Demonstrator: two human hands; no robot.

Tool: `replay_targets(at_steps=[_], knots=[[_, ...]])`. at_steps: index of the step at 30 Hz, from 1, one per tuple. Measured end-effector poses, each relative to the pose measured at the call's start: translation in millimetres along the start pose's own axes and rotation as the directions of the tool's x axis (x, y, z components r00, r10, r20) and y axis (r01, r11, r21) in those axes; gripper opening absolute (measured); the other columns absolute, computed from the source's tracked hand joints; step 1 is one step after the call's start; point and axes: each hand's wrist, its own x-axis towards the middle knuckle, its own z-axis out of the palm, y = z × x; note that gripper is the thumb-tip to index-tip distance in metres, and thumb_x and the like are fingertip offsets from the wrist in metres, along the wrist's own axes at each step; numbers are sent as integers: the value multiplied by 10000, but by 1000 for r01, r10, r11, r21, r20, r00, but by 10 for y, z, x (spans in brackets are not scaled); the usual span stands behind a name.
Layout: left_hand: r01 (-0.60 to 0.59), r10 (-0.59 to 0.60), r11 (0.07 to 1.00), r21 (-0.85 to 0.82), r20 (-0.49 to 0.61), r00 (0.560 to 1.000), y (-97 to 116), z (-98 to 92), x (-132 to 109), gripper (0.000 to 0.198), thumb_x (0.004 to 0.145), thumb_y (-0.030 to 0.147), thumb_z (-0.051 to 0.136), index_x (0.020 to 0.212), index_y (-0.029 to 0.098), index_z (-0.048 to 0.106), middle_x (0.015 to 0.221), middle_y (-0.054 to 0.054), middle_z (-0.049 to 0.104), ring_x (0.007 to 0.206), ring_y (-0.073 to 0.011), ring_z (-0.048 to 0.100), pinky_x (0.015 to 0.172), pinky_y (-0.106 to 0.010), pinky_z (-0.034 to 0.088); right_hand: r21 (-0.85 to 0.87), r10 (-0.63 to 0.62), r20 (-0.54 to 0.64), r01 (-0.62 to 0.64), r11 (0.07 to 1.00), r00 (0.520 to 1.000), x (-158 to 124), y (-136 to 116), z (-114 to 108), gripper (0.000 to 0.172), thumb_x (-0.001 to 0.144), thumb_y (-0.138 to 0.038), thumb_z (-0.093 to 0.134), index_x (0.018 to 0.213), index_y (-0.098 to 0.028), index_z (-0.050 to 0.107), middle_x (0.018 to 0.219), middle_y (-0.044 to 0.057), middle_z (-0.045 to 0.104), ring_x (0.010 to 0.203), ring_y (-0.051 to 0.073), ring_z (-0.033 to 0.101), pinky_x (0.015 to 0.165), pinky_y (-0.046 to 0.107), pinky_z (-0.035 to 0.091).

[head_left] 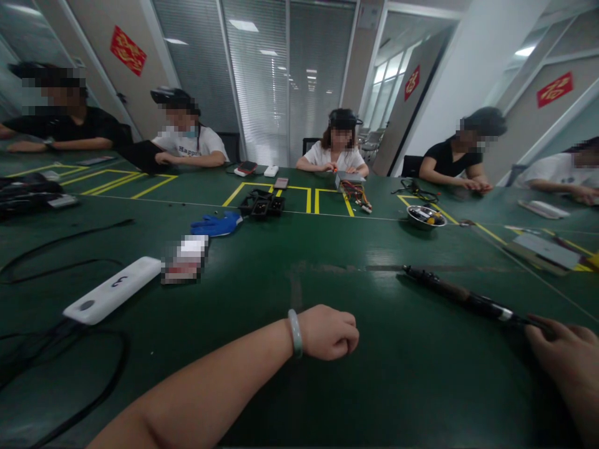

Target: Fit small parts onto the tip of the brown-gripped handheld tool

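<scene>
My left hand rests on the green table in a loose fist, and nothing shows in its fingers. A pale bangle circles that wrist. At the right edge, my right hand has its fingers closed around the near end of a long black stick-like tool. The tool has a silver band near my hand and a narrow, knobbed far tip pointing left and away. Its exact kind I cannot make out. Part of my right hand is cut off by the frame.
A white power bank-like block with black cables lies left, beside a blurred-out phone-shaped item. Beyond are a blue glove, black parts, a metal bowl and a wired metal box. Several people sit along the far side.
</scene>
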Motion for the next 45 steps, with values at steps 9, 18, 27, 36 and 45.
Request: replay_targets(at_steps=[9, 18, 27, 36, 45], knots=[[12, -12, 1000, -8, 6, 1000, -10, -3, 10, 110, 842, 215, 532, 880, 232, 634, 1001, 6, 612, 811, -127, 593, 657, -254, 455, -27, -366, 154, 374, 927, 918, 1, -165, 131, 642, 648, -587, 489, 1195, -265, 585, 1195, 254, 567, 1103, 392, 529, 901, 527, 311], [7, -7, 1000, 8, 5, 1000, -27, 23, 9, 105, 851, 239, 529, 890, 243, 627, 990, 20, 605, 816, -122, 592, 652, -251, 454, 140, -247, 228, 219, 966, 942, 79, -917, 240, 667, 622, -720, 625, 1102, -257, 654, 1074, 216, 592, 978, 367, 584, 781, 486, 424], [185, -161, 982, 44, -331, 930, 35, -98, 39, 347, 828, 155, 520, 1160, 248, 565, 1128, -33, 603, 1041, -186, 561, 900, -351, 467, 387, -594, 192, 496, 778, 781, -501, -2518, 347, 509, 737, -614, 625, 1100, -257, 633, 1072, 75, 580, 985, 247, 559, 897, 394, 422], [544, -402, 830, 118, -549, 733, -145, 40, 30, 860, 717, 178, 578, 1482, 178, 186, 1546, -122, 228, 1447, -294, 130, 1172, -511, 160, 524, -822, 283, 638, 564, 494, -1669, -3979, 220, 629, 814, -350, 559, 1393, -167, 394, 1333, 137, 449, 1260, 272, 382, 1042, 450, 295], [610, -481, 785, 107, -515, 710, -248, 35, 50, 681, 850, 287, 569, 1454, 236, 258, 1488, -105, 354, 1256, -261, 469, 1019, -420, 392, 310, -722, 357, 653, 691, 594, -1519, -3556, -392, 302, 840, -399, 593, 1070, -205, 619, 1092, 89, 575, 1021, 256, 542, 899, 407, 417]])
